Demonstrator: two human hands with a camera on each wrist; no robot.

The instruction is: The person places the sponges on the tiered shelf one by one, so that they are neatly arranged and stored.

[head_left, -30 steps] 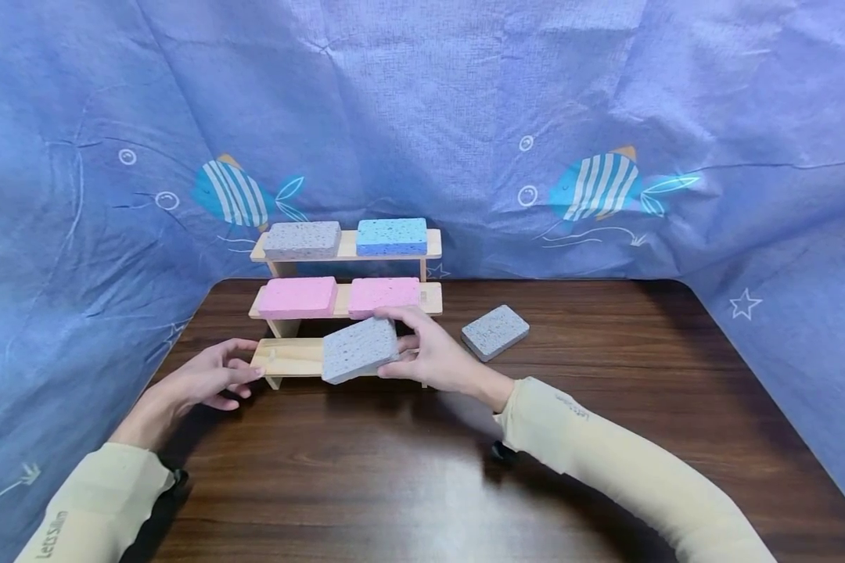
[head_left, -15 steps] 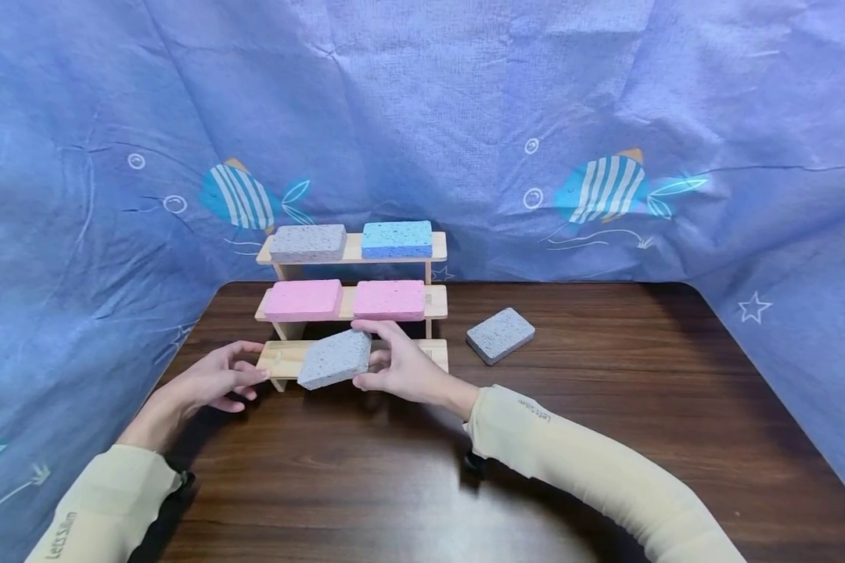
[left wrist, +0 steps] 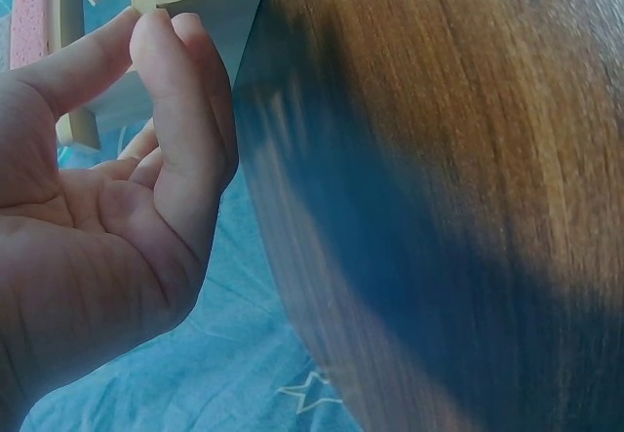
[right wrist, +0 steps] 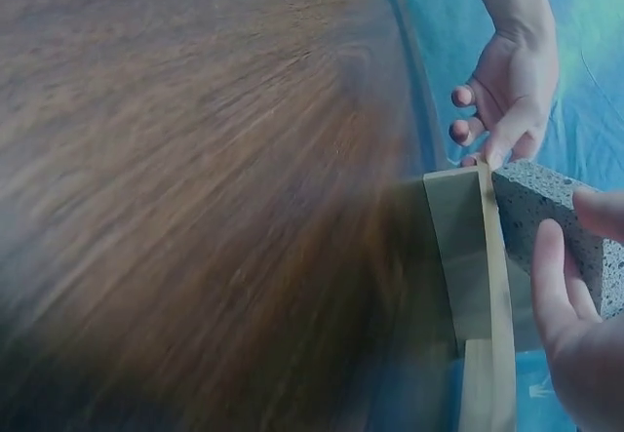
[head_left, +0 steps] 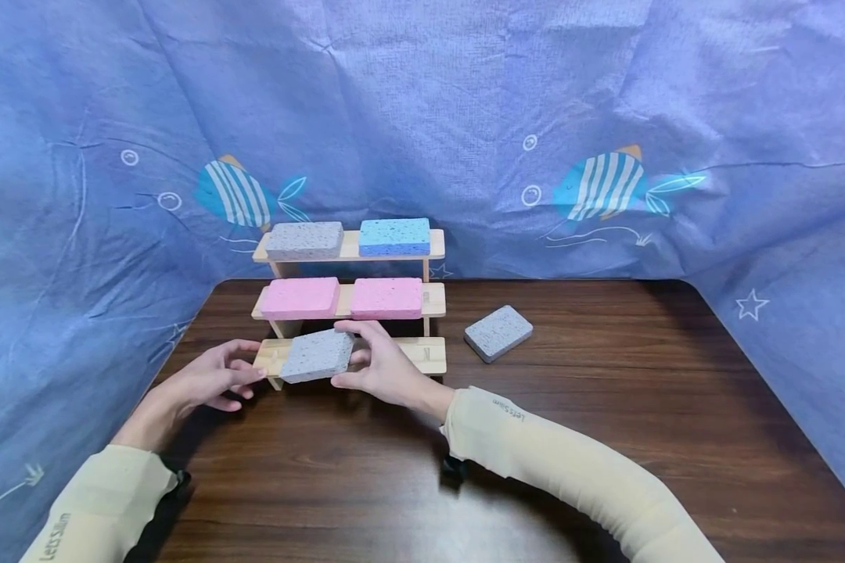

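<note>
My right hand grips a grey speckled sponge by its right end, thumb in front and fingers behind. The sponge is over the left part of the lowest step of a three-tier wooden shelf, slightly tilted. In the right wrist view its left end touches or nearly touches the board. My left hand pinches the left end of that lowest board between thumb and fingers; the left wrist view shows the fingertips at the board's corner.
Two pink sponges lie on the middle step. On the top step are a grey sponge and a blue sponge. Another grey sponge lies on the dark wooden table, right of the shelf. A blue fish-print cloth hangs behind.
My right hand has carried the grey sponge leftward along the lowest step, and the sponge has come lower and flatter. My left hand stays at the board's end.
</note>
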